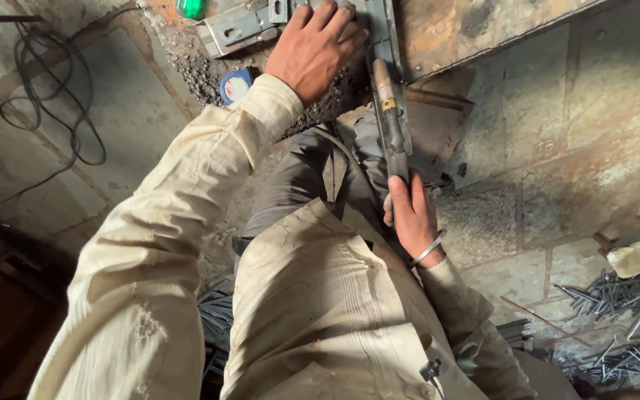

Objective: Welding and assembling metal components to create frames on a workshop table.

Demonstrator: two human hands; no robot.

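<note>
1. Viewed from above: cream sleeves, grey trousers, stone floor (594,148) below.
2. Left hand (314,46) laid flat, fingers spread wide, pressing down on grey metal strip (390,33) and adjoining bracket pieces (240,26) at edge of rusty steel worktop (453,26). Grips nothing; serves as a clamp.
3. Right hand (411,218) closed around lower end of welding electrode holder (390,118); metal bangle (427,250) at the wrist. Holder points up toward the strip, head lying just beside the strip's edge, close to left fingertips. Whether a rod is fitted: cannot tell.
4. Dark slag and spatter crumbs (194,70) scattered near the left wrist; blue tape measure (237,85) just beside that wrist; green object (191,7) at top edge, kind unclear.
5. Black cables (61,96) looped on floor at left; bundles of thin metal rods (616,296) at lower right, well apart from the work.
6. Judged step: positioning for a weld on the strip, workpiece steadied, tool brought up but no arc visible.
7. Judged next move calls for: tip set precisely on the joint, left fingers kept clear of the contact point, steady downward pressure maintained so the strip cannot shift.
</note>
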